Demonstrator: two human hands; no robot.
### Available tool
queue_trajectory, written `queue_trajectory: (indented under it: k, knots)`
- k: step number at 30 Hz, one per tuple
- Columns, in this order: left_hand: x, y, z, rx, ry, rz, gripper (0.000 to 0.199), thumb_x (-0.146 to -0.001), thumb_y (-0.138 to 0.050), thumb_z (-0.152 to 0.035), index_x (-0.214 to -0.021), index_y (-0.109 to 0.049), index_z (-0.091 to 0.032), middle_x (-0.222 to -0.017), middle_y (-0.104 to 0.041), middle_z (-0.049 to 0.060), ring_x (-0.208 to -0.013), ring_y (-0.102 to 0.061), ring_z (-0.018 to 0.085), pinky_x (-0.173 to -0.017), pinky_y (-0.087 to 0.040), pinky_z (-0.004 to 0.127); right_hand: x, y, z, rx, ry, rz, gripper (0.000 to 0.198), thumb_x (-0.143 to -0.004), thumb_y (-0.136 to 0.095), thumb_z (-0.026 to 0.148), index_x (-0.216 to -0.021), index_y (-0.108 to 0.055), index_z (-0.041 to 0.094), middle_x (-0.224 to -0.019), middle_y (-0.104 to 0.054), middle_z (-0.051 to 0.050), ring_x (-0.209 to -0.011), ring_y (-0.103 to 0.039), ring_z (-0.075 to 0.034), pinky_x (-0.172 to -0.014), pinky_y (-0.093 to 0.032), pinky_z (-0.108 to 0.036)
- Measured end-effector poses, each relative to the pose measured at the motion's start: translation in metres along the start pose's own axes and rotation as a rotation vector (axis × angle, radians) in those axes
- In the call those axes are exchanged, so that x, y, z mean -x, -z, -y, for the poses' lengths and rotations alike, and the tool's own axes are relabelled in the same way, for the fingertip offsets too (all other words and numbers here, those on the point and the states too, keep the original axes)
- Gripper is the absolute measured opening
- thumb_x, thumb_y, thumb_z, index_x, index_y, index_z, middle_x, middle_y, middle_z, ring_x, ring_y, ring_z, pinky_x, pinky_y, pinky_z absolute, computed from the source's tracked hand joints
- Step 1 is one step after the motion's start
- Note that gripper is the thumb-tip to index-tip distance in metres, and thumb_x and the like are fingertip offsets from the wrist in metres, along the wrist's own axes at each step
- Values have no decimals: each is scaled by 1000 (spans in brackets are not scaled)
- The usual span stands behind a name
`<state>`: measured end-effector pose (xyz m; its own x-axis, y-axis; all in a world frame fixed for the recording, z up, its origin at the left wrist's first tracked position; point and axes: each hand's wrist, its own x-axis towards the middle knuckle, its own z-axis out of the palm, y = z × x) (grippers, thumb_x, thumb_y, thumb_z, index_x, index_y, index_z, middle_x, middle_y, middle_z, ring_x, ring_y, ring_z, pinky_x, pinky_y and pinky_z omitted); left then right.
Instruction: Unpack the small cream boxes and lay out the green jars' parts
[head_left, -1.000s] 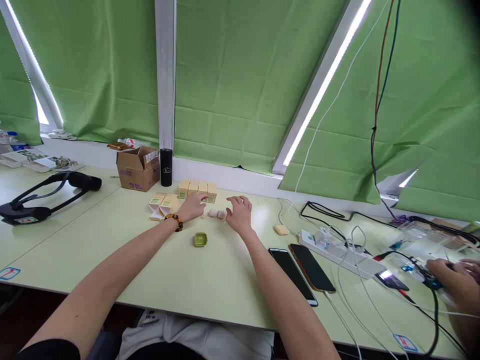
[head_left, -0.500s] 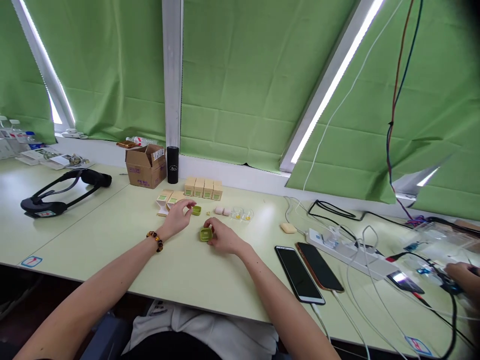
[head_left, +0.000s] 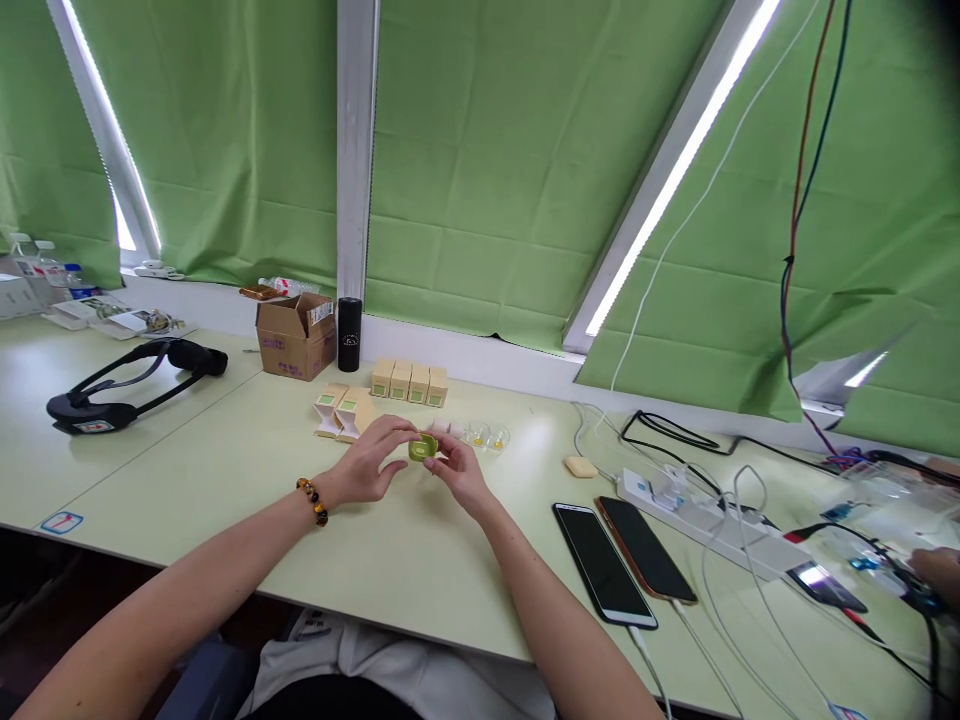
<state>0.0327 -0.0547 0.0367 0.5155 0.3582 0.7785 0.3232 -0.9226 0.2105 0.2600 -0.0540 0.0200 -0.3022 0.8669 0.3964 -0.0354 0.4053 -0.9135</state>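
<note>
Dish (head_left: 423,448) stands over the table (head_left: 420,570), the left hand (head_left: 367,468) spread beside it, any grip unclear, the right hand (head_left: 459,478) pinching its side. Probably light, stiff, perhaps slippery; best taken by opposite edges.

Hands (head_left: 364,465) (head_left: 463,476) close together (fingers (head_left: 392,428) bent)

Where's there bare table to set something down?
Bare tabletop: between left forearm and right forearm; between left forearm and headset; between right forearm and white-rimmed phone. Crowded: around power strip and cables, and beyond the green container, with small boxes.
</note>
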Motion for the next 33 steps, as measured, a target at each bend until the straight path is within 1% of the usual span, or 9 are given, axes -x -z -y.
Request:
queue_trajectory:
  k: [4,8,14,17,21,26,28,30,33]
  knots:
    - [-1,-8,5,-13,12,-75,28,-100,-61,-18,-127,-67,-25,-121,-71,13,-118,-65,27,-100,-57,49,2,0,0,-38,4,-39,55,-86,-75,60,-127,-68,24,-95,-75,-6,-84,-68,-20,-64,-52,-29]
    - [-1,-15,9,91,164,-205,16,-104,-58,-26,-109,-72,-22,-101,-75,9,-98,-70,22,-88,-59,40,3,-8,4,-92,-26,-77,52,-88,-73,63,-121,-66,23,-76,-72,-2,-70,-68,-19,-61,-50,-30]
    - [-2,-24,13,422,504,-187,28,-99,-65,-46,-97,-73,-19,-93,-77,7,-87,-72,20,-82,-61,35,6,-10,4,-142,6,-63,52,-90,-70,59,-126,-70,21,-85,-74,-5,-77,-69,-21,-60,-49,-31]
    - [-2,-26,16,584,588,-144,37,-95,-68,-54,-95,-74,-17,-88,-78,7,-83,-73,21,-80,-62,36,7,-12,3,-66,54,-97,54,-86,-76,52,-130,-70,22,-92,-73,-6,-85,-67,-21,-67,-54,-32]
    - [-2,-29,16,735,653,-44,41,-93,-70,-57,-92,-76,-17,-86,-79,8,-80,-74,21,-80,-63,37,9,-20,3,134,85,-235,56,-81,-82,42,-133,-68,26,-113,-72,-8,-94,-66,-21,-77,-60,-35]
    - [-1,-33,11,732,632,49,38,-96,-67,-54,-95,-76,-17,-95,-80,11,-86,-75,23,-83,-63,39,9,-24,4,204,129,-297,45,-85,-78,39,-128,-69,28,-134,-62,-11,-121,-64,-26,-89,-65,-39]
    - [-1,-30,8,595,587,-21,32,-96,-68,-46,-111,-75,-19,-111,-78,13,-99,-75,25,-89,-62,41,9,-23,3,182,125,-295,45,-87,-76,38,-129,-67,27,-135,-63,-11,-123,-65,-26,-95,-65,-42]
    - [-1,-25,5,412,507,-121,38,-96,-69,-37,-130,-67,-21,-124,-73,14,-112,-71,26,-95,-60,43,9,-21,2,203,123,-297,45,-89,-75,36,-132,-65,26,-131,-68,-11,-118,-68,-26,-100,-64,-46]
    - [-1,-16,2,187,319,-151,42,-99,-66,-28,-140,-61,-25,-124,-71,12,-114,-67,25,-99,-58,44,10,-21,2,316,167,-290,46,-89,-75,34,-133,-65,26,-129,-70,-10,-114,-70,-26,-101,-63,-47]
